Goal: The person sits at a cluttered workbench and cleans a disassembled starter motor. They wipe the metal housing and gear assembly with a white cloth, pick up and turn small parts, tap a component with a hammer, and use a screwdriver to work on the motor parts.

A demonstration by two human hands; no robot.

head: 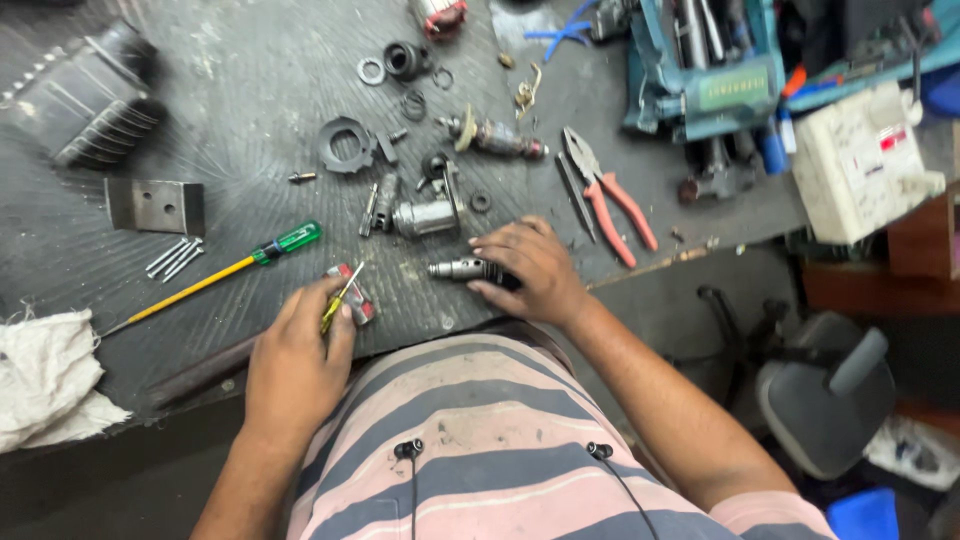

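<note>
My left hand [298, 355] grips a small yellow-handled screwdriver [340, 299] at the near edge of the dark workbench [240, 110], its tip beside a small red and white block [357, 297]. My right hand [532, 268] rests on a grey metal chuck-like cylinder [462, 269], fingers wrapped over its right end. Just beyond it lies a grey metal gear housing [425, 213]. A long screwdriver [225, 272] with a green handle and yellow shaft lies left of my left hand.
Orange-handled pliers [610, 195], a motor armature [497, 137], washers, rings and springs [400, 75] are scattered behind. Several screws [175, 258], a metal bracket [157, 205] and a black ribbed housing [90, 95] lie left. A white rag [45, 375], a teal tool case [705, 70], a stool [820, 400].
</note>
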